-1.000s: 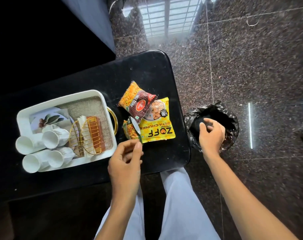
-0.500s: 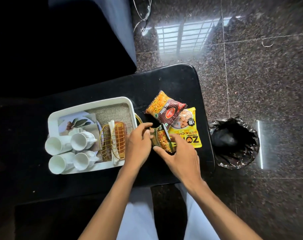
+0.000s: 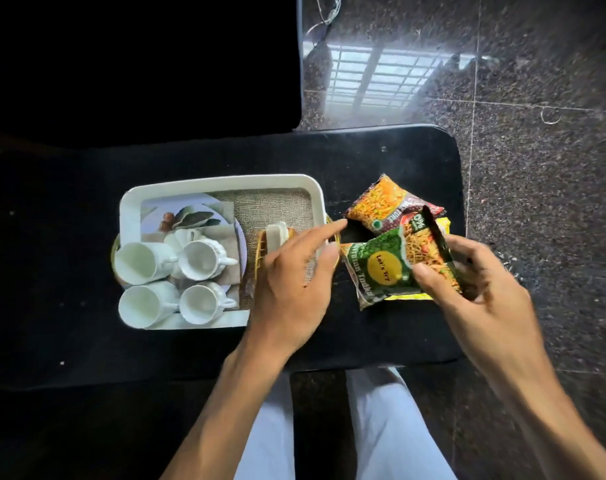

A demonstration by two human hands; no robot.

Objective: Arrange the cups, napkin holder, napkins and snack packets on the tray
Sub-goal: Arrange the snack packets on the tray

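Four white cups (image 3: pixel 177 278) lie on their sides in the tray (image 3: pixel 225 181) left of the left hand (image 3: pixel 294 282), whose loosely spread, empty fingers now hover over the napkin holder (image 3: pixel 263 244). Half a second ago both hands worked at the pile; now the right hand (image 3: pixel 474 292) has pinched the green packet (image 3: pixel 388 268) up and tilted it. The orange packet (image 3: pixel 381 202) lies beyond, so the snacks seem next for the tray.
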